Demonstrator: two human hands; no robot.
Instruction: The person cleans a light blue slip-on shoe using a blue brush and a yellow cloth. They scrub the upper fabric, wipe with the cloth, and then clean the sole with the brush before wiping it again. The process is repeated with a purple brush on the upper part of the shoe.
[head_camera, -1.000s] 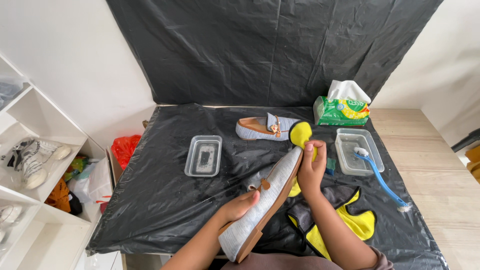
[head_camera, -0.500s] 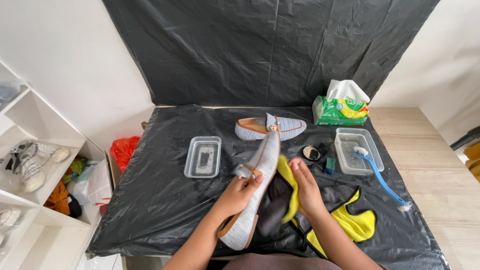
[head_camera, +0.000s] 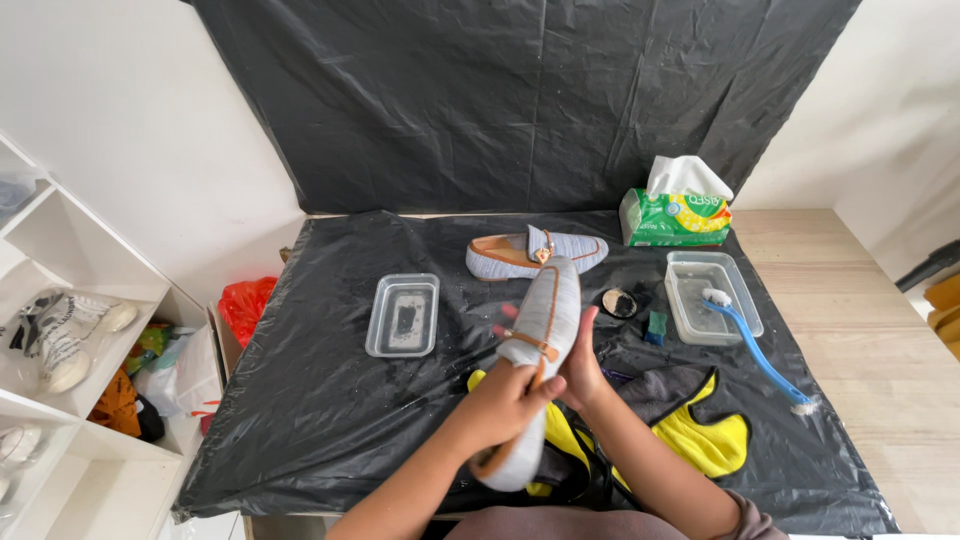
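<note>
Above the near edge of the black sheet (head_camera: 330, 400), the left hand (head_camera: 505, 400) clamps the grey loafer (head_camera: 540, 340) at its middle; the right hand (head_camera: 580, 365), partly hidden, seemingly grips it from behind.

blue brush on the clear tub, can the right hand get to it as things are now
Probably yes. The blue brush lies across the clear tub on the right hand's side, with only low odds and ends between. But that hand is on the grey shoe, so it must let go first.

Two grey loafers (one held (head_camera: 540, 340), one lying (head_camera: 535, 253)); two clear trays (head_camera: 402, 316) (head_camera: 712, 297); one tissue pack (head_camera: 675, 212); one blue brush (head_camera: 757, 348).
</note>
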